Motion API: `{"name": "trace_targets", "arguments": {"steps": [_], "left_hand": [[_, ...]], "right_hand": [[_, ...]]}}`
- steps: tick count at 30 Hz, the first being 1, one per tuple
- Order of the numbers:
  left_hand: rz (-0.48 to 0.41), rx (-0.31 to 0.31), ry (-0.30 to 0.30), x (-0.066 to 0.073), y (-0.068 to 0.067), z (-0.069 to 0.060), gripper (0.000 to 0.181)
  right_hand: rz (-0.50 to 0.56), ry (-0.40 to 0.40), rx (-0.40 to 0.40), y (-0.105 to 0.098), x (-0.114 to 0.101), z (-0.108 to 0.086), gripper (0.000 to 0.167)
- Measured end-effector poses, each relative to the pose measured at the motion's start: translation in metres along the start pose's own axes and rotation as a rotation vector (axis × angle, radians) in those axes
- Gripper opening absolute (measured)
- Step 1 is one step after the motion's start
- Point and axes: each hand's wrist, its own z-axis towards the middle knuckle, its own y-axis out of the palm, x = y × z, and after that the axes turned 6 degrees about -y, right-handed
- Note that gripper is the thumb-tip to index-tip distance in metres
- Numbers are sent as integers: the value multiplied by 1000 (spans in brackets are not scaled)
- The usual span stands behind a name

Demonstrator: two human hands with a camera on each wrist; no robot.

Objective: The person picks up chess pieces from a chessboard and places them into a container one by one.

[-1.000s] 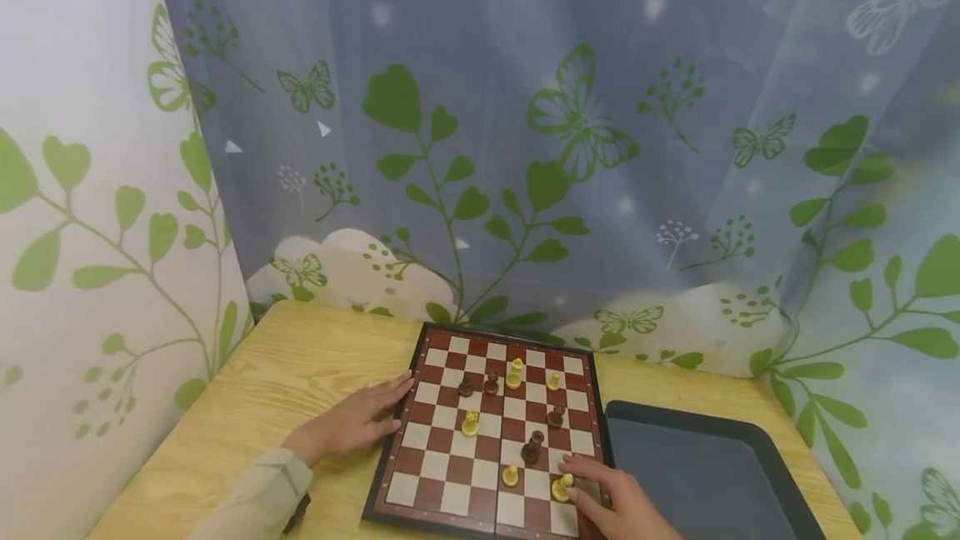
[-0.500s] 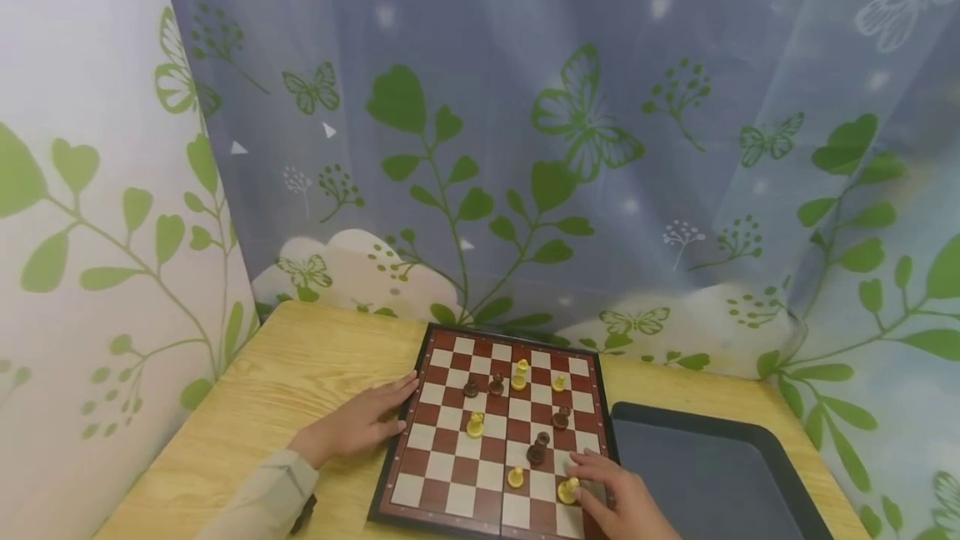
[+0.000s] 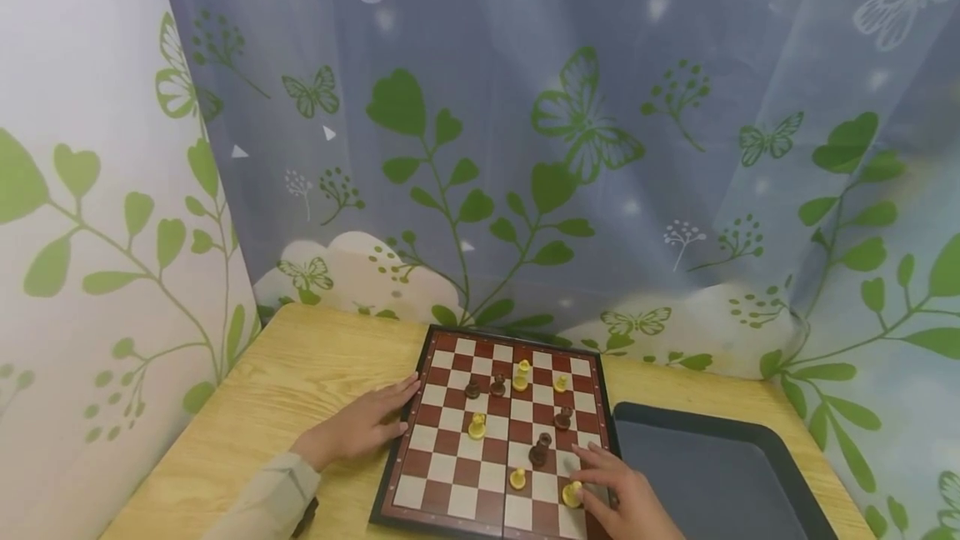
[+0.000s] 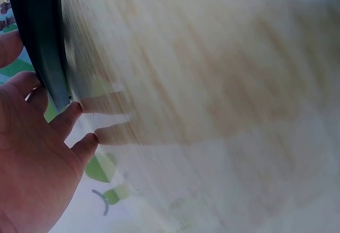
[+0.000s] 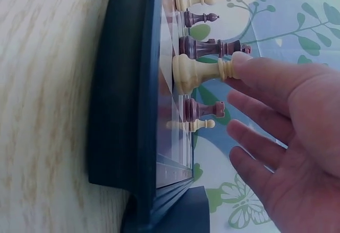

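A brown-and-white chessboard (image 3: 457, 468) in a dark frame lies on the wooden table. At its near right my right hand (image 3: 624, 492) pinches the top of a light chess piece (image 3: 572, 495), the thumb on it in the right wrist view; its base stands on the board and its head is hidden by the fingers. Beside it are a light pawn (image 3: 517, 479) and a tall dark piece (image 3: 540, 450). My left hand (image 3: 360, 425) rests at the board's left edge, fingers extended, fingertips touching the frame (image 4: 42, 36) in the left wrist view.
Farther up the board stand a light piece (image 3: 477, 426), a tall light piece (image 3: 521, 376), a light pawn (image 3: 560, 383) and several dark pieces, one a dark rook (image 5: 204, 109). A dark tray (image 3: 705, 473) lies right of the board. A patterned curtain (image 3: 480, 148) hangs behind the table.
The head view shifts slightly. My right hand stays at the same light piece, and my left hand stays at the board's edge; no piece has visibly changed square.
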Motion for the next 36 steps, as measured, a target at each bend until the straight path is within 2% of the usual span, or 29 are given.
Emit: {"name": "trace_targets", "arguments": {"steps": [8,16,24,28,36], "left_hand": [[-13,-9,-14,1,2,1,65],[-12,-14,-36,0,5,2,66],[-11,-15,-44,1,1,2,66],[2,-12,-37,0,0,3,65],[-2,-13,-51,-1,1,1,66]], "right_hand": [[34,28,-11,-1,0,-1,25],[-35,-28,6,0,1,-3,26],[-119,-98,122,2,-6,1,17],[-137,-119,152,0,-10,3,15],[-122,-73,147,-5,-15,1,18]]}}
